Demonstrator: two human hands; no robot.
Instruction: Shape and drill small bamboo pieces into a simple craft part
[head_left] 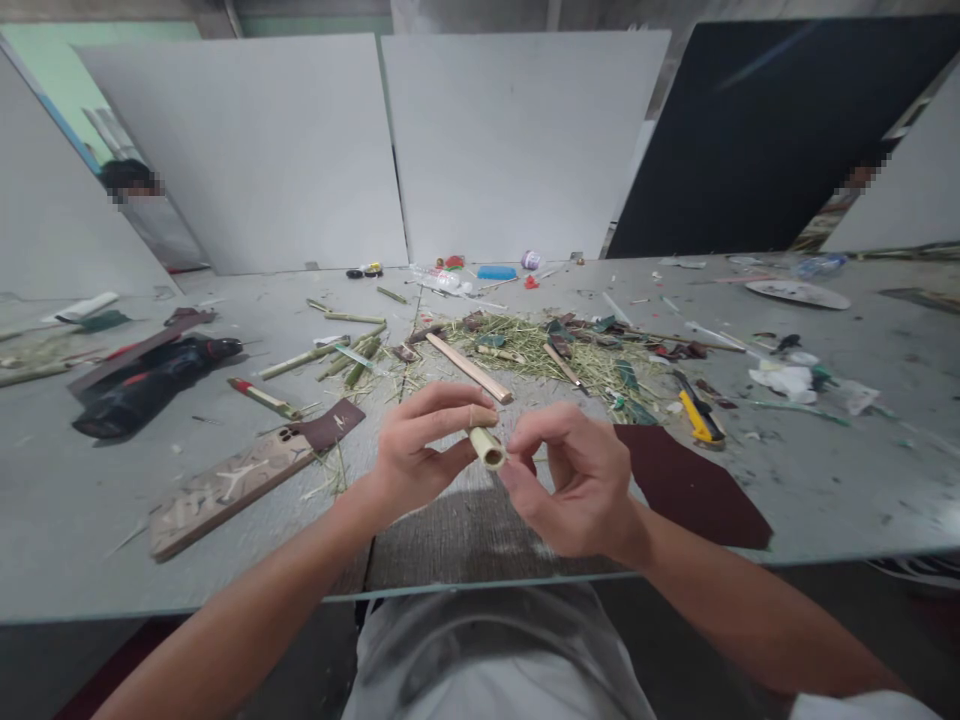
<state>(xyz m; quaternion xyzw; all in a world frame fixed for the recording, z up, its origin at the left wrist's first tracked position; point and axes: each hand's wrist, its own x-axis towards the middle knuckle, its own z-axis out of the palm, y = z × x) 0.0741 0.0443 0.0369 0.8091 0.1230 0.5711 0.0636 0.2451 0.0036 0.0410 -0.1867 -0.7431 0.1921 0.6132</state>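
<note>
Pale-green hollow bamboo tube (489,450), clamped in left hand (418,438) above flat grey worktop (97,540); slanting lengthwise nearward and slightly right, open end just beside curled right hand (576,482), pinch or contact impossible to tell.

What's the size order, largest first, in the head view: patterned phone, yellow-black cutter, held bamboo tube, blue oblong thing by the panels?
1. patterned phone
2. yellow-black cutter
3. bamboo tube and blue oblong thing, unranked: the left hand hides part of the tube, which is nearer the camera.
</note>
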